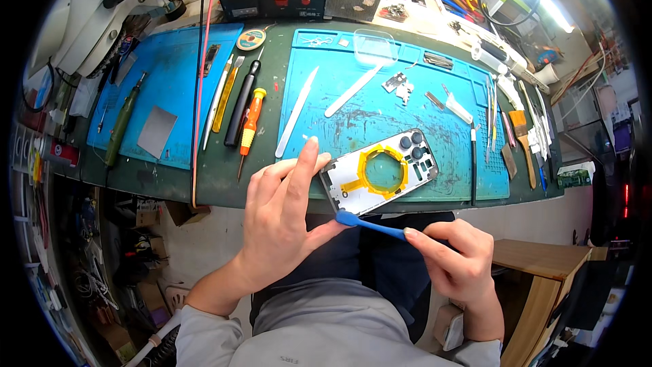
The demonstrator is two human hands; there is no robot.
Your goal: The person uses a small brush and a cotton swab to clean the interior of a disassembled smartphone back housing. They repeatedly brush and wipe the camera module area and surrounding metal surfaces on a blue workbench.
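"Where does the phone shell (362, 178) sit?"

"Mid-view, at the near edge of the bench (156, 177), camera end toward two o'clock. Whether it rests on the blue mat (319, 109) or hangs above it, I can't tell."

"And the hands?"

"The left hand (278, 214), at its eight o'clock, has a grip on the shell's end, index finger raised. The right hand (462, 258), between four and five, pinches the handle of a blue tool (377, 226). That tool's head hides the seven o'clock corner, and its underside is out of sight."

"Any containers?"

"At twelve, a clear plastic tray (373, 46); its contents are hard to make out. At one, a mat slot holds dark metal pieces (438, 61). At eleven, another holds a small pale square (344, 43)."

"And at ten?"

"A pale apparatus (88, 24), cut off by the dark rim."
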